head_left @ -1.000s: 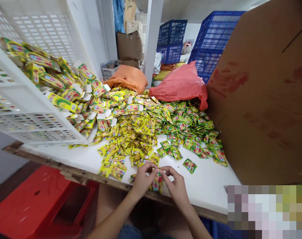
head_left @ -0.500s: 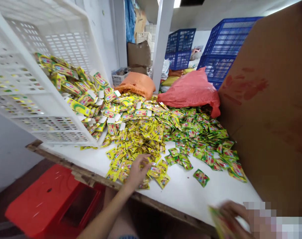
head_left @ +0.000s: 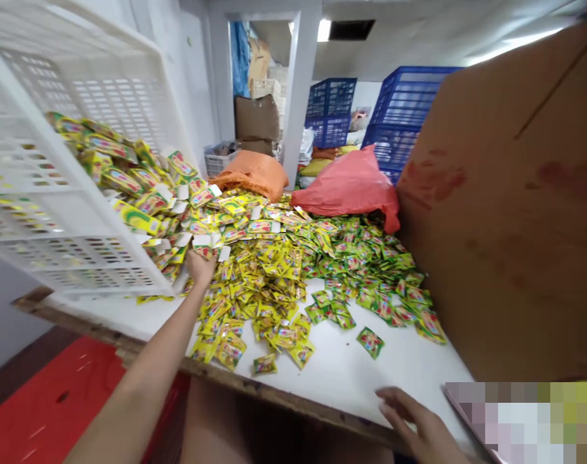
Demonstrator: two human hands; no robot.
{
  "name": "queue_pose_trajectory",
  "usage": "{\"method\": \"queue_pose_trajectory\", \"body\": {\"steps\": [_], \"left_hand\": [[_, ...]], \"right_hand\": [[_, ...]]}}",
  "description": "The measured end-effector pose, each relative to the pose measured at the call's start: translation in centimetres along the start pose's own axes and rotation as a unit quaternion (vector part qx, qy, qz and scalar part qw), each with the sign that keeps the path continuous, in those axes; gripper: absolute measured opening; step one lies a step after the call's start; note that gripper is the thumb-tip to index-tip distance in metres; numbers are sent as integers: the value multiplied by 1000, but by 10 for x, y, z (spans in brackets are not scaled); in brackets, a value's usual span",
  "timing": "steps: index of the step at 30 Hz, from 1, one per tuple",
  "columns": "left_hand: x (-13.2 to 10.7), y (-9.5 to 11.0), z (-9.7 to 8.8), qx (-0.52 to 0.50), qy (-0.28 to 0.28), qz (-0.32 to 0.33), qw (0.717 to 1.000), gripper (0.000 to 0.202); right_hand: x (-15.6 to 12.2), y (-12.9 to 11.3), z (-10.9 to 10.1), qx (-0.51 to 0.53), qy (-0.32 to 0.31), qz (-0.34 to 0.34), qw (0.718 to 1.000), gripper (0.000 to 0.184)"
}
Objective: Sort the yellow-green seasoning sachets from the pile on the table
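My left hand (head_left: 201,268) reaches to the edge of the heap of cartons, its fingers closed around a small yellow-and-red carton (head_left: 209,250) with white open flaps. Part of the fingers is hidden by that carton. More such cartons (head_left: 138,218) spill out of a tipped white plastic crate (head_left: 97,206). Just right of my left hand lies a pile of yellow sachets (head_left: 257,274); farther right are green sachets (head_left: 365,254). Over the table's front edge, my right hand (head_left: 415,422) is empty with its fingers apart. A single green sachet (head_left: 370,342) lies ahead of it.
A tall cardboard sheet or box (head_left: 506,212) borders the white table (head_left: 332,367) on the right. Orange sack (head_left: 252,173) and red sack (head_left: 351,183) sit at the back. Blue crates (head_left: 399,109) are stacked beyond. A red stool (head_left: 56,399) stands below left.
My left hand has moved from the yellow sachets leftward and away to a carton, which it grips. The yellow-green packet in my right hand is gone from it. The view has shifted slightly.
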State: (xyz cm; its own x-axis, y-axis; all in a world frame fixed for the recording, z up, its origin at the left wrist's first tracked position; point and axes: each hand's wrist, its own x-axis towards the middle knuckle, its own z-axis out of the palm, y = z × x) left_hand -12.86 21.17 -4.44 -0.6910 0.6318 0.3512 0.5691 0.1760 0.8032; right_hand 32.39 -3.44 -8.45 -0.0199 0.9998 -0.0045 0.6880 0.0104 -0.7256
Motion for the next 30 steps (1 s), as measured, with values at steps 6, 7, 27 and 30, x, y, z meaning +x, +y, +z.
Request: {"method": "queue_pose_trajectory", "body": {"steps": [6,7,27,30], "left_hand": [[-75,4,-20,-224,-157,-14,962,51],[-96,4,-25,-260,-195,-44,945,50],[-228,8,-31,-410,-415,-217,783,34],[-228,16,-35,-422,-408,-236,774,35]], "right_hand": [[67,7,3,-69,188,-28,979,24],[75,4,6,-73,190,-36,978,23],[82,-2,37,73,92,-9,993,29],[87,19,1,98,96,23,990,35]]}}
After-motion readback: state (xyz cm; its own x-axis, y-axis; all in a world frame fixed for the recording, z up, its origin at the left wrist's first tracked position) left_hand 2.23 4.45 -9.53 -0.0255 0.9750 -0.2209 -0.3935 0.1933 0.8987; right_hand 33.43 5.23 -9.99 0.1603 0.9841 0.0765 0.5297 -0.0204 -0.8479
